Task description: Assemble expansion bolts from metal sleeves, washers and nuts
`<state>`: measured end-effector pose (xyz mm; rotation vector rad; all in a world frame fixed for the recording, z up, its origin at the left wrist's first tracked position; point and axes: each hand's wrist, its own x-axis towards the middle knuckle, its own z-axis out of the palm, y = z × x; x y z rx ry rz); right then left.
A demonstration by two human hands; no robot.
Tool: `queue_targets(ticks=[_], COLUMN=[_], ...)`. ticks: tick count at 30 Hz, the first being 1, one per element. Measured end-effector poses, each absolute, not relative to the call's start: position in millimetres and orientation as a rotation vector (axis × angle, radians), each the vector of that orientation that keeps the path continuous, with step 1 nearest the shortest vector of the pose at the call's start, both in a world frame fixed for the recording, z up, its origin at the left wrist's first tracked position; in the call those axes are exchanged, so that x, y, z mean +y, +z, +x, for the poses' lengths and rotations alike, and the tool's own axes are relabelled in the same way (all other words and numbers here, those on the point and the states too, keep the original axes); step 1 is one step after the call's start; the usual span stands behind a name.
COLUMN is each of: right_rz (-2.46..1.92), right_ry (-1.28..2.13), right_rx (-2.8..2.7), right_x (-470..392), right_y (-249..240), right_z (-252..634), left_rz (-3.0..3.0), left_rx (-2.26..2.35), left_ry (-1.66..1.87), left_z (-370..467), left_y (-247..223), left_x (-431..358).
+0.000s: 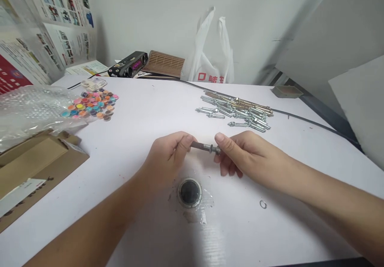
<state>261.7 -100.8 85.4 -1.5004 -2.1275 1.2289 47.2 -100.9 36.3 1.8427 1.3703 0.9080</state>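
Between my two hands an expansion bolt [203,146] is held nearly level above the white table. My left hand [168,153] is closed on the dark sleeve end, thumb on top. At the other end, the thumb and fingers of my right hand [243,153] pinch the tip by the nut and washer; the fingers partly hide that end. Below the bolt, a round dark disc with a pale rim [190,193] is set at the table surface, with clear tape around it. A loose metal ring [263,204] lies under my right forearm's near side.
Several silver and brassy bolts [240,111] lie piled at the back right. Colourful small discs [93,105] and bubble wrap [36,103] are at the left, above a cardboard box [42,171]. A white plastic bag [207,65] hangs behind; a small tray [287,91] sits far right.
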Motion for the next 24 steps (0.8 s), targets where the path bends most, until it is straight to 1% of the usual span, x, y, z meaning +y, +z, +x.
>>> queue_targets(ticks=[2, 6, 10, 13, 16, 19, 22, 24], right_rz=[-1.518, -1.451, -1.07, -0.751, -0.644, -0.601, -0.597, -0.704], right_ry=[1.214, 0.868, 0.307, 0.054, -0.069, -0.133, -0.132, -0.07], right_rx=[-2.121, -2.21, -2.372, -2.464, -2.477, -2.523, -2.608, -2.581], right_x=[-102, -107, -105, -102, -105, -114, -124, -128], right_y=[84, 81, 72, 66, 68, 81, 101, 114], right_z=[262, 266, 272, 275, 275, 274, 275, 278], left_rz=[1.871, 1.881, 1.758, 1.571, 1.367, 1.176, 1.015, 0.941], left_rx=[1.356, 1.358, 1.405, 1.362, 1.234, 1.023, 0.941, 0.943], left_ry=[0.921, 0.907, 0.821, 0.752, 0.697, 0.641, 0.588, 0.585], left_z=[48, 50, 52, 54, 57, 58, 56, 53], left_y=[35, 32, 35, 40, 44, 44, 43, 43], left_x=[-102, -102, -101, -102, -105, -107, -105, -103])
